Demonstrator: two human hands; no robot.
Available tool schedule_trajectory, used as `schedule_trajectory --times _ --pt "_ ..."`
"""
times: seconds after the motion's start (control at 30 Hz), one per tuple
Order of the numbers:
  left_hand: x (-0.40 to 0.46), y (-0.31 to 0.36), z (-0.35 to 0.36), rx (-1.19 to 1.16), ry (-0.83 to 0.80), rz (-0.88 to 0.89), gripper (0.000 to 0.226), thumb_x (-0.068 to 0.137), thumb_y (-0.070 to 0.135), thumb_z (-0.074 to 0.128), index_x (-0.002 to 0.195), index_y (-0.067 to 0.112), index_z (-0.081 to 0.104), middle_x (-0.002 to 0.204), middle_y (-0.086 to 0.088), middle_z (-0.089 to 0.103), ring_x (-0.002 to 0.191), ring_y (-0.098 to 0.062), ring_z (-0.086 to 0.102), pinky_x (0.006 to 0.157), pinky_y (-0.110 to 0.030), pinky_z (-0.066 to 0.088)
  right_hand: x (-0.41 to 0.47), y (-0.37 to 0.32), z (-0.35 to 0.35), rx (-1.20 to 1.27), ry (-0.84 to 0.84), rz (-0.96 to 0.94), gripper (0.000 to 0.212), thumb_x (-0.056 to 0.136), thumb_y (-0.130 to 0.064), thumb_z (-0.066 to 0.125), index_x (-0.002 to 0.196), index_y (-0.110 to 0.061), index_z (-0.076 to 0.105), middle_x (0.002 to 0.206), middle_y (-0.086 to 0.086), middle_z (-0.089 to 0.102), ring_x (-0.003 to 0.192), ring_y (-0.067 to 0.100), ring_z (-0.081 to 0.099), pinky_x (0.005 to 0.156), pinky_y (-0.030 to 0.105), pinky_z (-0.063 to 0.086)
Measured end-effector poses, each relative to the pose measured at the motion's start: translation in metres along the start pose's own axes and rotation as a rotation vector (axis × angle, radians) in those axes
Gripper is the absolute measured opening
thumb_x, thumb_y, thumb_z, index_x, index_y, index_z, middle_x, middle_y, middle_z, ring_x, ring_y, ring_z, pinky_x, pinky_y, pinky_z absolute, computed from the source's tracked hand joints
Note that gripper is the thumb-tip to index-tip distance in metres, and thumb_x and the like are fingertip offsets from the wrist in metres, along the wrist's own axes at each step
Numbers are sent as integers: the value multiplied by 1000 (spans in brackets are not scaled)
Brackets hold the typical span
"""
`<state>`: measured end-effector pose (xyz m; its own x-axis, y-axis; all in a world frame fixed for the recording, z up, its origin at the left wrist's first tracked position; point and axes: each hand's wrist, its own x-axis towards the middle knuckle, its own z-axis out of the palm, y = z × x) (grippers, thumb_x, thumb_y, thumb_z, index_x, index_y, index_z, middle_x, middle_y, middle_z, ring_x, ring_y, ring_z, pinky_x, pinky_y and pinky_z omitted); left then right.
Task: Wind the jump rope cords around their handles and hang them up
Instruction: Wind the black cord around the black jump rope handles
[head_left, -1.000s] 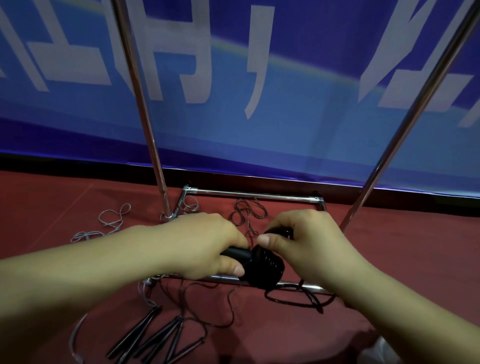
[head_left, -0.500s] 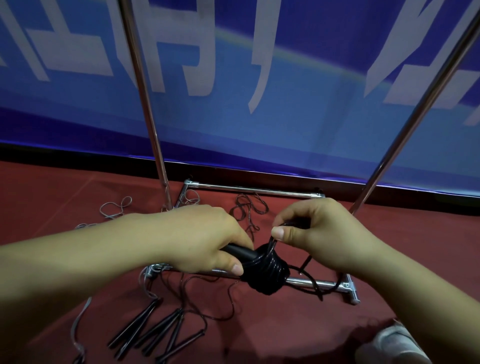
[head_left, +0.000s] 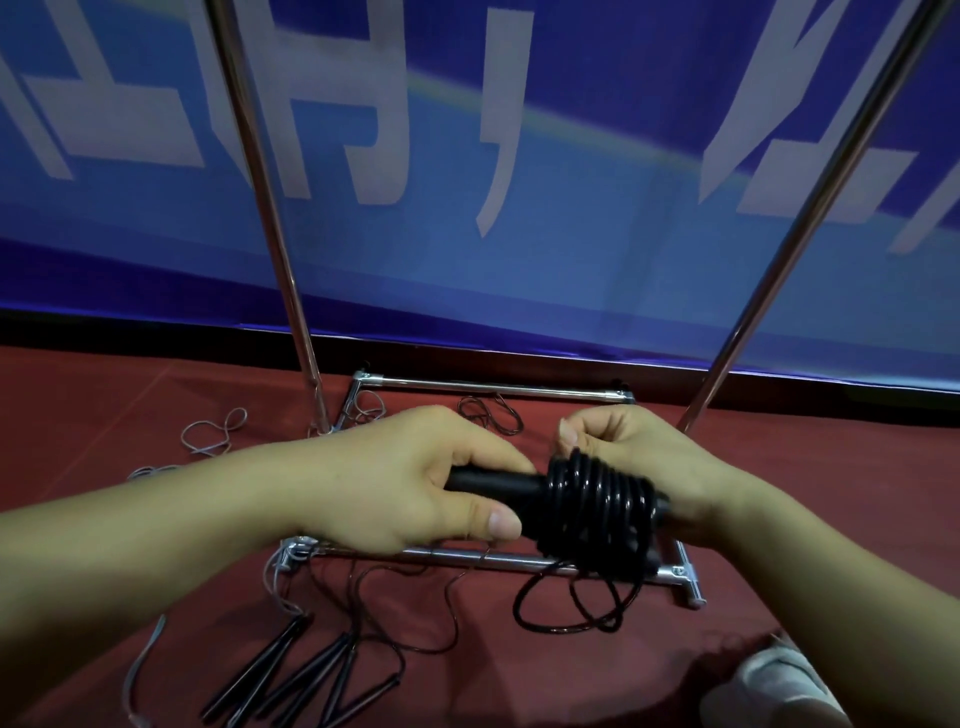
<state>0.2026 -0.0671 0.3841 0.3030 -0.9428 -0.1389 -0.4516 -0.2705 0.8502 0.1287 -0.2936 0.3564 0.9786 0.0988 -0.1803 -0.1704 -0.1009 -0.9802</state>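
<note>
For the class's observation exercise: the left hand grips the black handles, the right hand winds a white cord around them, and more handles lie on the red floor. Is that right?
Not quite: the cord being wound is black, not white, as the head view shows. The rest stands: the left hand grips the black handles, the right hand winds the cord around them, and more handles lie on the red floor.

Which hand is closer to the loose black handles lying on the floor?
Left. The left hand grips the black handle above and slightly right of the loose handles. The right hand, at the coiled cord, is farther right.
</note>
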Motion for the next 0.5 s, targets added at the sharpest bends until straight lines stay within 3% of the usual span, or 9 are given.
schedule_trajectory --times 0.1,0.17,0.23,0.33,0.5 --pt "2 1 -1 -83 148 33 14 95 28 68 102 17 70 87 -14 72 61 -26 59 59 -32 51 -2 -2 1 -84 24 -82 24 91 -13 66 68 -12 66 62 5 55 58 15 52 54 24 43" --pt "4 5 -1 -158 257 33 10 95 25 65 93 16 63 82 -7 74 55 -12 57 54 -24 46 0 1 6 -125 103 -80 32 96 -9 59 69 -23 68 64 0 56 60 12 50 55 24 44" --pt "6 7 -1 -203 376 15 13 95 23 62 89 13 57 73 -2 72 51 -10 54 49 -22 43 4 6 12 -64 174 17 27 99 -25 55 76 -14 66 61 4 52 51 13 44 48 22 39" --pt "9 5 -3 -220 530 -52 16 98 21 59 90 7 55 59 4 66 48 -10 51 45 -25 39 7 15 23 -41 166 105 37 99 -40 50 86 -6 58 58 4 43 43 10 33 43 21 29" --pt "12 -4 -5 -283 697 -155 16 98 25 62 95 10 58 73 -3 71 51 -12 55 46 -26 41 8 15 33 -143 196 87 48 100 -44 48 87 0 59 56 0 52 48 14 40 49 29 35"
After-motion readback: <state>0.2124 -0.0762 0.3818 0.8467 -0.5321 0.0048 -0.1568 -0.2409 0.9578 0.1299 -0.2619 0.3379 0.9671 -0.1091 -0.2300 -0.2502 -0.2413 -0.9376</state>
